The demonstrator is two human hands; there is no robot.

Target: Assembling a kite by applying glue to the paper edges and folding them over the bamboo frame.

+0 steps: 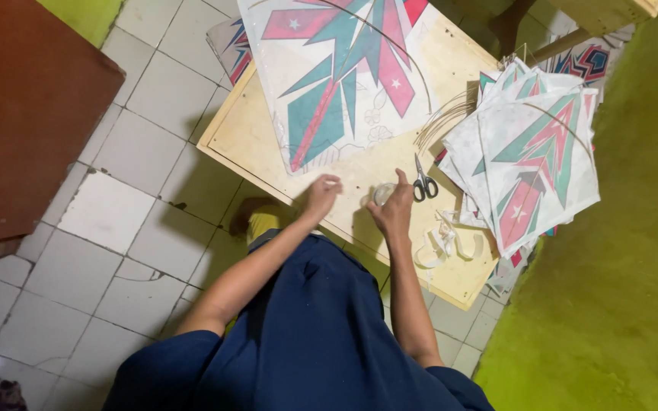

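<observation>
Both bare arms reached forward from the body. The left hand (pixel 321 195) was loosely curled, fingers pinched together; the right hand (pixel 394 209) was cupped, thumb raised.

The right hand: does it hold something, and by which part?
The right hand grips a small roll of clear tape by its outer rim.

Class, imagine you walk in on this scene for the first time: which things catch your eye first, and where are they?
First, the big paper kite with teal and pink shapes, lying flat at the far side of the wooden board. Next, the fanned stack of matching kites on the board's right edge. Between them, the left hand and the right hand meet at a clear tape roll beside scissors.
</observation>
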